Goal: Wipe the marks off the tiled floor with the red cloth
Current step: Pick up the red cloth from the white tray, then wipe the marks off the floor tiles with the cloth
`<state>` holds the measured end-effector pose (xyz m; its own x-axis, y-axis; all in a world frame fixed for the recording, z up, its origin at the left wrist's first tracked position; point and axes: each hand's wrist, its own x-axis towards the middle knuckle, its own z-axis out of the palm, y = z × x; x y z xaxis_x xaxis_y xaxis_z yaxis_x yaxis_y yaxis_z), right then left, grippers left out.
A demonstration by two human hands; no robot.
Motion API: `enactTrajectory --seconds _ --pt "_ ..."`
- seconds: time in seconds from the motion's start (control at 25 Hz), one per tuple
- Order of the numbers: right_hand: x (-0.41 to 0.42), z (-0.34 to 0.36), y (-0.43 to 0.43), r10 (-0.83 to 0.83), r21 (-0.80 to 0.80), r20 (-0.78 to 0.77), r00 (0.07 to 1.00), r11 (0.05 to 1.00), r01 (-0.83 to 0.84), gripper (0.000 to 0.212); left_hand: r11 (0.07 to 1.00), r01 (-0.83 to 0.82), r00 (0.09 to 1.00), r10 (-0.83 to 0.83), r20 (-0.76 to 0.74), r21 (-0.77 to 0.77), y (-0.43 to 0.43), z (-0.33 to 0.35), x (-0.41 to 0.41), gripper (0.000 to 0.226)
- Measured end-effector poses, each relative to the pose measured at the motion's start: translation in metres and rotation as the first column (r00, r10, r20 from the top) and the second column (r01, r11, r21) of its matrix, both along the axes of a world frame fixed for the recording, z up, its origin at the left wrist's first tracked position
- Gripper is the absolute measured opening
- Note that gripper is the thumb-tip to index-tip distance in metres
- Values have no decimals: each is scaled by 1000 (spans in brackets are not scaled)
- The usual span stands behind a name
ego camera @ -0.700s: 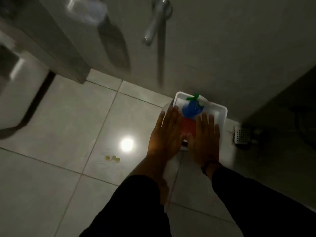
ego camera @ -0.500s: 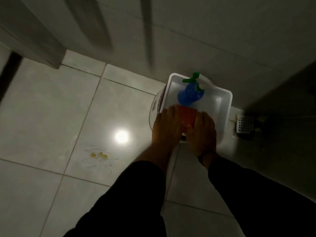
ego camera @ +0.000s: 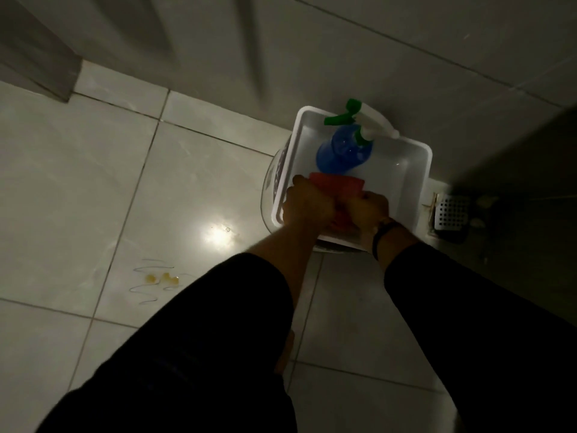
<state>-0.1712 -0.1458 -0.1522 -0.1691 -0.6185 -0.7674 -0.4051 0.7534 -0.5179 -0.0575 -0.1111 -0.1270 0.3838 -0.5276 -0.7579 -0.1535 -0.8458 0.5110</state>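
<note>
White tub (ego camera: 418,164) against wall. Inside: blue spray bottle (ego camera: 342,151) at far end, red cloth (ego camera: 338,184) at near end. Left hand (ego camera: 307,206) and right hand (ego camera: 370,210) both fisted on the cloth. Yellowish marks (ego camera: 160,278) on tiled floor (ego camera: 78,182), well left of tub.

red cloth (ego camera: 338,184) near part hidden by hands | basin (ego camera: 415,170) near rim covered

Both forearms are extended forward; the left hand (ego camera: 307,203) and right hand (ego camera: 370,210) are clenched side by side, knuckles up.
</note>
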Motion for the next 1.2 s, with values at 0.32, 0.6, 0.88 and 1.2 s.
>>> enactTrajectory --seconds 0.32,0.6,0.88,1.2 --pt "39 109 79 -19 236 526 850 964 -125 57 802 -594 564 470 -679 61 138 64 81 41" --pt "134 77 199 380 306 492 783 767 -564 59 757 -650 658 517 -547 -67 327 32 147 57" --pt "240 -92 256 765 -56 226 603 628 -776 40 901 -432 838 382 389 47 504 -170 203 68" --pt "309 -277 249 786 -167 -615 -55 -198 -966 80 960 -272 659 132 741 71 553 -348 198 78"
